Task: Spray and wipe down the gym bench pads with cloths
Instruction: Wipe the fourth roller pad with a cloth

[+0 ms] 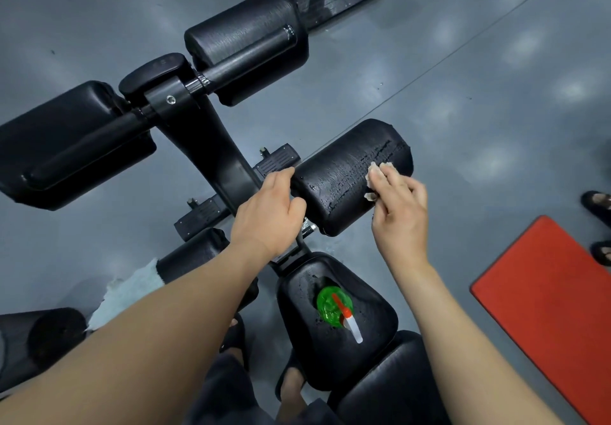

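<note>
Person wipes a wet roller pad (344,173).
Left hand (267,213) grips the pad's inner end; right hand (400,206), fingers straight, presses a cloth (377,168) on top. Overlapping strokes should clear the droplets.

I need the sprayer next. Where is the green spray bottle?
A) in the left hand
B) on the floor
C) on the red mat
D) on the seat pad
D: the green spray bottle stands on the seat pad, while the left hand grips the roller pad and the right hand presses a cloth on it.
</note>
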Motion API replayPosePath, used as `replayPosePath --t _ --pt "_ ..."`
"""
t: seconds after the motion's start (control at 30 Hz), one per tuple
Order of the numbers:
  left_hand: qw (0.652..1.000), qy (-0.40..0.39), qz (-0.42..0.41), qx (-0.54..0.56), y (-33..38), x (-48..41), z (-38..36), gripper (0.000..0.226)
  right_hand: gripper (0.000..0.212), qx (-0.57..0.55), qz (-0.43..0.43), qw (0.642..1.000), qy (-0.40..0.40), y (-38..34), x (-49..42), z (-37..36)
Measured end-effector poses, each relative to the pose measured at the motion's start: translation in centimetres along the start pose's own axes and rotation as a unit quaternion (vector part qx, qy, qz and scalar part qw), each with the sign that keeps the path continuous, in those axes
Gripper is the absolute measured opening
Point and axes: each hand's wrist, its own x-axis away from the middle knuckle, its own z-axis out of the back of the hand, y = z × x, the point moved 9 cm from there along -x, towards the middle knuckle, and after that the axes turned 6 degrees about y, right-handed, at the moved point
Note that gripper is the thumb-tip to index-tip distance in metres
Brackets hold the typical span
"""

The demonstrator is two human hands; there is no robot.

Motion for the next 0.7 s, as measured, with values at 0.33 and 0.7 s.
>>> replayPosePath --t 0.33,0.7 --pt "1.0 0.002 -0.003 0.001 0.0 0.1 0.1 0.054 0.046 0.023 -0.05 0.998 0.008 0.9 -7.4 -1.0" --pt "1.0 0.002 -0.002 0.005 0.0 0.0 0.0 0.052 0.045 -0.017 0.217 0.97 -0.106 -5.8 -0.7 -1.8"
